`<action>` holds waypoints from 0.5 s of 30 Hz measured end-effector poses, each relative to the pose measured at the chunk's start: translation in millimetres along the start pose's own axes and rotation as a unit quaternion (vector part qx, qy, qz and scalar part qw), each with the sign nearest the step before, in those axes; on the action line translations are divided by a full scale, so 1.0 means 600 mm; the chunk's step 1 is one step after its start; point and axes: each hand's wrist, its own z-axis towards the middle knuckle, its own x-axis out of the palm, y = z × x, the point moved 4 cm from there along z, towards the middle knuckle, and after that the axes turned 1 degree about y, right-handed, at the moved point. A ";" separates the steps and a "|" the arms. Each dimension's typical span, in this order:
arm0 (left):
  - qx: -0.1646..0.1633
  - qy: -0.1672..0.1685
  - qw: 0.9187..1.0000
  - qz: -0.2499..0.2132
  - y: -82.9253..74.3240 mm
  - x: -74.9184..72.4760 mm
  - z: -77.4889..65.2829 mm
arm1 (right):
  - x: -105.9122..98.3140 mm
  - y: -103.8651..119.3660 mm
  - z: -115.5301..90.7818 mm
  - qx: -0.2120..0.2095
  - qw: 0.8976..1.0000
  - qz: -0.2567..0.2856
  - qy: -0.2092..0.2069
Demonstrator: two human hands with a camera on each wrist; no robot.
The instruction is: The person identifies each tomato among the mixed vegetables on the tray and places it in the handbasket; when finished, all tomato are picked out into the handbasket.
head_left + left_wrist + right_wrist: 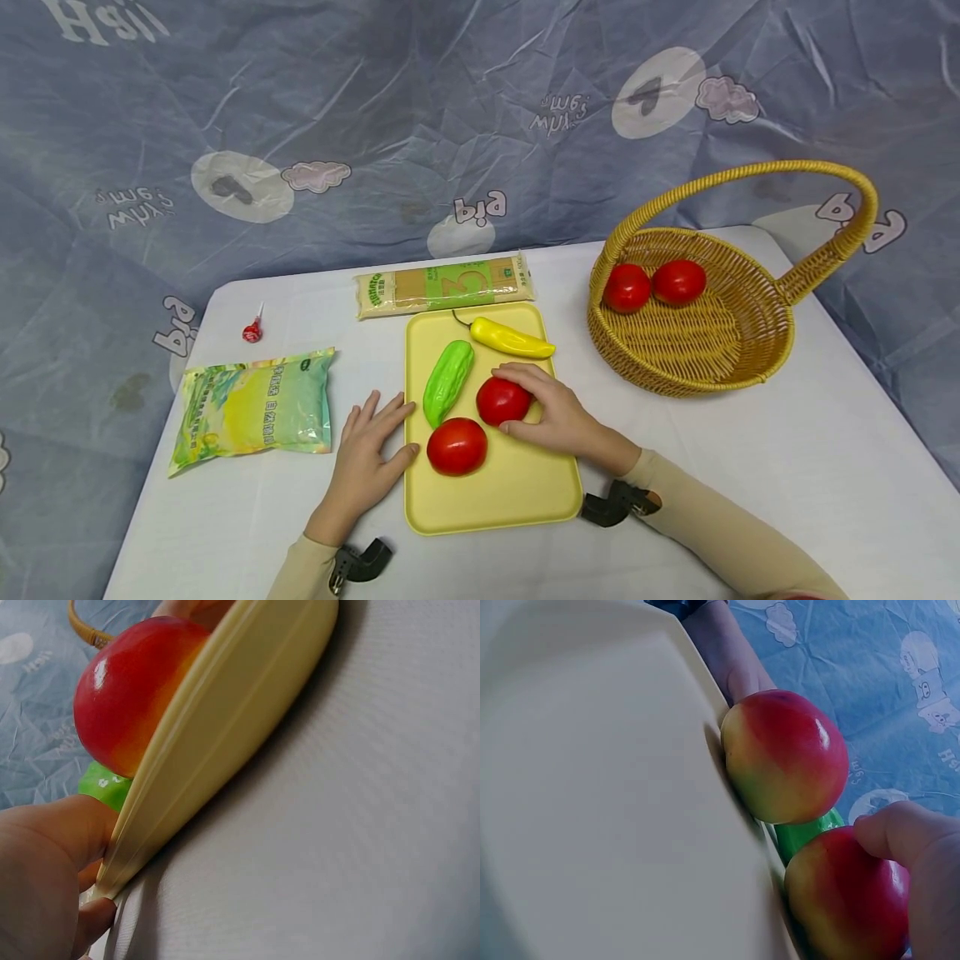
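Note:
On the yellow tray [495, 504] lie two round red fruits with yellow-green sides, a green bitter melon [448, 383] and a yellow chili pepper [512, 338]. My right hand [558, 414] has its fingers and thumb around the upper right red fruit [501, 402], which sits on the tray; the right wrist view shows the thumb on this fruit [847, 892]. The other red fruit [457, 447] lies lower left, untouched. My left hand [367, 458] rests at the tray's left edge with fingers spread, its fingertips touching the rim [124, 840].
A wicker basket [690, 379] with a tall handle stands at the right, holding two red fruits [678, 282]. Behind the tray lies a noodle pack [446, 286]. To the left are a green-yellow bag [258, 408] and a red lollipop [252, 332].

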 end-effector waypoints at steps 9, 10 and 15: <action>0.002 0.001 1.000 0.003 0.000 0.000 0.001 | 0.002 0.001 -0.002 -0.004 1.000 -0.007 -0.010; 0.001 0.001 1.000 0.003 0.000 0.000 0.001 | 0.002 0.001 -0.002 -0.004 1.000 -0.007 -0.011; 0.001 0.001 1.000 0.003 0.000 0.000 0.000 | 0.002 0.001 -0.003 -0.005 1.000 -0.006 -0.013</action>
